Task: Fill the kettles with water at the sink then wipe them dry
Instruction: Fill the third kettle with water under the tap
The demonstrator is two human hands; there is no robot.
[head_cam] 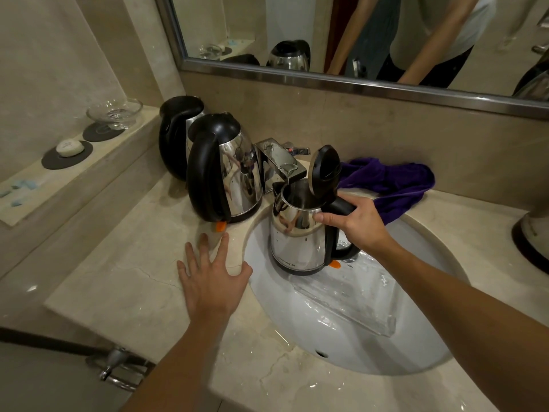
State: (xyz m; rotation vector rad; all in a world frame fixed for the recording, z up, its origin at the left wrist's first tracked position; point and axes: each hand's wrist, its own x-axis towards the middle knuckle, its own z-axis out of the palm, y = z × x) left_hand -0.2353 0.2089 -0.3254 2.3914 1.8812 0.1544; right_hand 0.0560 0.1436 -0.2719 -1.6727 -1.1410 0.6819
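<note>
A steel kettle (297, 233) with a black handle and its lid flipped up is held over the white sink (371, 337), just under the chrome faucet (279, 162). My right hand (359, 221) grips its handle. My left hand (212, 275) lies flat with spread fingers on the marble counter (133, 292) beside the basin. Two more steel kettles (231, 173) (178, 129) with lids down stand on the counter left of the faucet. A purple cloth (392, 182) lies crumpled behind the sink.
Another kettle (531, 239) shows partly at the right edge. A ledge at the left carries a soap (69, 147) on a dark coaster and a glass dish (114, 113). A mirror (356, 34) hangs above. The counter is wet near the basin.
</note>
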